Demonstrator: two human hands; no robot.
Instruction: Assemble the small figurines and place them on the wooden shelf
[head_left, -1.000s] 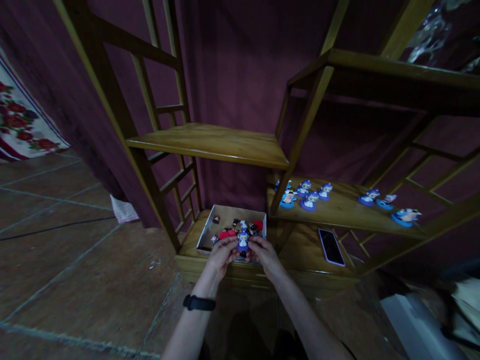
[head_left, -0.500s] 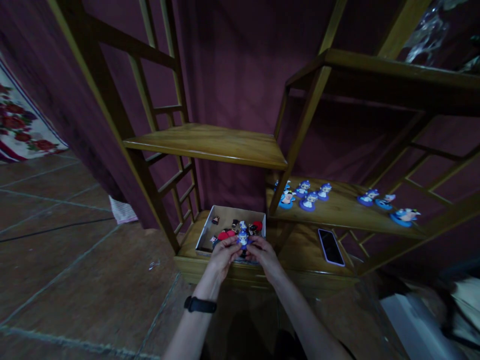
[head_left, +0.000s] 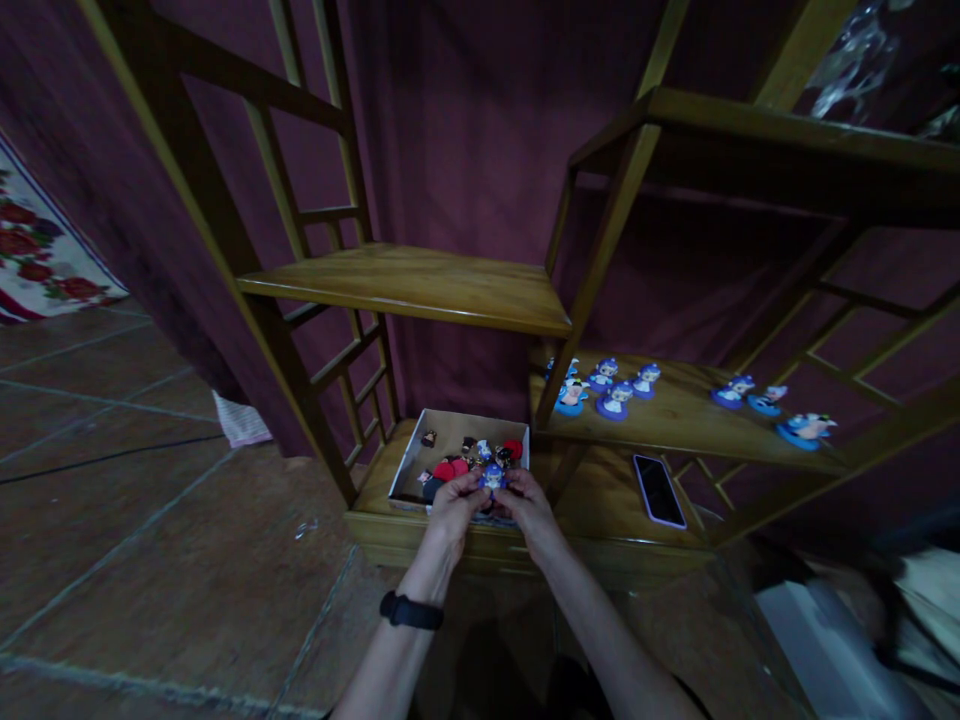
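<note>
Both hands pinch one small purple-and-white figurine (head_left: 493, 478) over the near side of a shallow cardboard box (head_left: 442, 424). My left hand (head_left: 456, 508) grips it from the left, and my right hand (head_left: 528, 504) from the right; fingertips cover its lower part. Inside the box lie several small red, black and white figures, among them a red piece (head_left: 450, 468) and a blue-and-white figurine (head_left: 484, 450). Similar figurines on round bases stand on the shelf to the right, such as a purple figurine (head_left: 615, 400) and a cow figurine (head_left: 807, 430).
A wooden shelf unit (head_left: 412, 290) with upright posts and lattice sides surrounds the box. A phone (head_left: 659, 491) lies on the lower board at right. A dark red curtain (head_left: 465, 150) hangs behind. A white box (head_left: 817, 640) sits on the floor at lower right.
The held figurine has tilted, its top now more toward me, and has shifted slightly right. My left wrist has moved a little right. Both hands keep hold of the figurine.
</note>
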